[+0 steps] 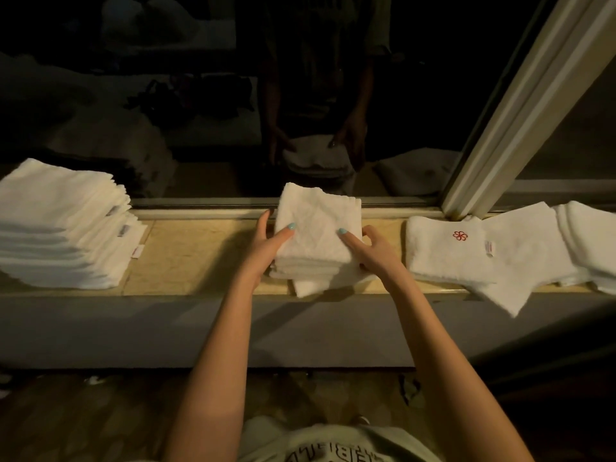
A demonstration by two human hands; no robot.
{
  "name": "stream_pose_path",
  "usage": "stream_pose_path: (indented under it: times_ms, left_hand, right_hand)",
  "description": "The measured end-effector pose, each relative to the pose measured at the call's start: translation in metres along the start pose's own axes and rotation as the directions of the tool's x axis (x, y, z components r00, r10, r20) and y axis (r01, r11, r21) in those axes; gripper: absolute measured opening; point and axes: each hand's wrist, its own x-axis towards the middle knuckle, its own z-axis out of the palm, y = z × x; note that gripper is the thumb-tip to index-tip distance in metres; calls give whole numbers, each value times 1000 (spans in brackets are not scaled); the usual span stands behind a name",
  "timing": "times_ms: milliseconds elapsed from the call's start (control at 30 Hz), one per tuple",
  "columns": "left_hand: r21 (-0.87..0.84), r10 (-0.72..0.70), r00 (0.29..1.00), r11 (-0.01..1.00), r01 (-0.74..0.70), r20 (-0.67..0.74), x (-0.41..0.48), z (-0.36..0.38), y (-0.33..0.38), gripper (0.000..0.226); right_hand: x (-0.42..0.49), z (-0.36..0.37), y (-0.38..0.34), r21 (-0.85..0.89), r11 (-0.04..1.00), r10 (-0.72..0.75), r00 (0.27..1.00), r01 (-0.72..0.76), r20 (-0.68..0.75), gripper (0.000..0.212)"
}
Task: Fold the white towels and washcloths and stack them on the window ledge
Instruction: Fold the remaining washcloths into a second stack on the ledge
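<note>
At 12 o'clock on the window ledge (200, 258): folded washcloth stack (316, 235), bottom piece skewed out toward 6 o'clock; left hand (270, 243) and right hand (370, 251) apart, each clasping one side of it, thumbs on top. Tall towel pile (63, 228) at 9 o'clock looks finished; loose towels (500, 258) at 3 o'clock, one with a red emblem (460, 235), lie fanned and overlapped, overhanging the edge; judged past halfway, those still to square up.

Ledge (200, 255): tall towel stack (63, 228) at left, small stack (316, 211) mid, loose towels (500, 261) overlapping at right. Mid and right piles overhang the front edge. Piles don't touch.
</note>
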Motion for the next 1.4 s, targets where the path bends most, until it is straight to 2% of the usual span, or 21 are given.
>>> stream_pose_path:
  times_ms: [167, 333, 467, 600, 733, 867, 1067, 1233, 1333, 1400]
  left_hand:
    - [26, -66, 996, 997, 68, -57, -1, -3, -8, 79]
    - [92, -73, 997, 993, 75, -32, -1, -9, -7, 80]
    - [114, -68, 997, 991, 70, -25, 0, -8, -1, 83]
    - [160, -17, 1000, 987, 20, -19, 5, -8, 8, 74]
    - [196, 10, 1000, 981, -7, -12, 6, -10, 13, 71]
    - [168, 57, 998, 984, -54, -10, -5, -11, 18, 71]
    - [45, 153, 987, 987, -155, 42, -27, -1, 25, 66]
    - [5, 66, 997, 998, -67, 43, -37, 14, 8, 68]
    - [1, 80, 997, 997, -80, 19, -42, 15, -1, 64]
    - [-26, 97, 995, 995, -97, 12, -43, 12, -4, 59]
  right_hand:
    - [-2, 3, 1, -31, 999, -34, 998, 35, 44, 71]
    - [-3, 8, 0, -7, 998, -65, 994, 66, 88, 69]
    - [-10, 16, 3, 54, 992, -115, 993, 113, 19, 65]
    - [-20, 30, 10, 158, 981, -103, 994, 108, -42, 59]
    - [-21, 34, 6, 148, 979, -127, 988, 140, -92, 48]
    - [-19, 23, 2, 142, 979, -133, 986, 147, -104, 55]
    - [-15, -8, -9, 282, 933, -180, 967, 226, -178, 24]
    - [-2, -8, 12, 209, 976, -45, 996, 62, -82, 35]
    - [-4, -2, 26, 201, 976, -67, 993, 85, -95, 30]
    - [-5, 0, 25, 196, 975, -90, 990, 110, -108, 39]
